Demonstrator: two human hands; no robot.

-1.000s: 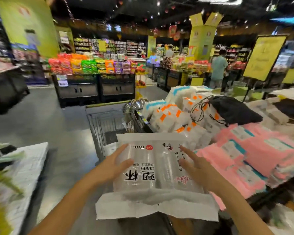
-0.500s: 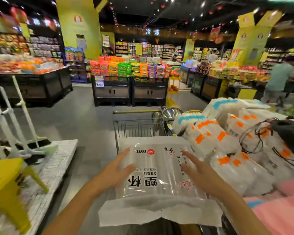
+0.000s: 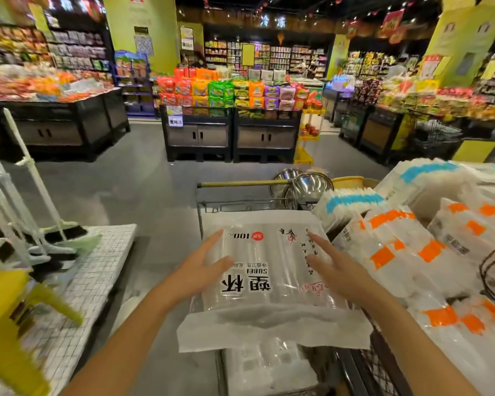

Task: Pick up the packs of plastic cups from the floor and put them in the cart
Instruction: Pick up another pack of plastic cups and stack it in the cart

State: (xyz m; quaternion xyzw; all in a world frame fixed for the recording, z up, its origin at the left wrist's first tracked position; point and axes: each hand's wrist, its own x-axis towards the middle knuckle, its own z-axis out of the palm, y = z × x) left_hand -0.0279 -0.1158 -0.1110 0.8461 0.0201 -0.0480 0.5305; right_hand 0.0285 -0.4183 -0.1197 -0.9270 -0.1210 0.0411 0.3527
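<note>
Fingers straight and spread, the left hand (image 3: 209, 264) and the right hand (image 3: 336, 271) press in on opposite sides of a clear pack of plastic cups (image 3: 266, 281), carrying it flat between them. The pack is held over the wire cart (image 3: 240, 184), above another pack (image 3: 269, 364) lying inside. Orange-labelled packs (image 3: 412, 252) are piled just right of the cart, and steel bowls (image 3: 306, 187) sit by its far right corner.

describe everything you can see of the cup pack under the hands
The pack of plastic cups is a flat clear bag with white ends, showing rows of stacked cups, black Chinese characters, a red dot and "100". It lies level over the cart, above another pack. The left hand and right hand rest on it, fingers straight.
</note>
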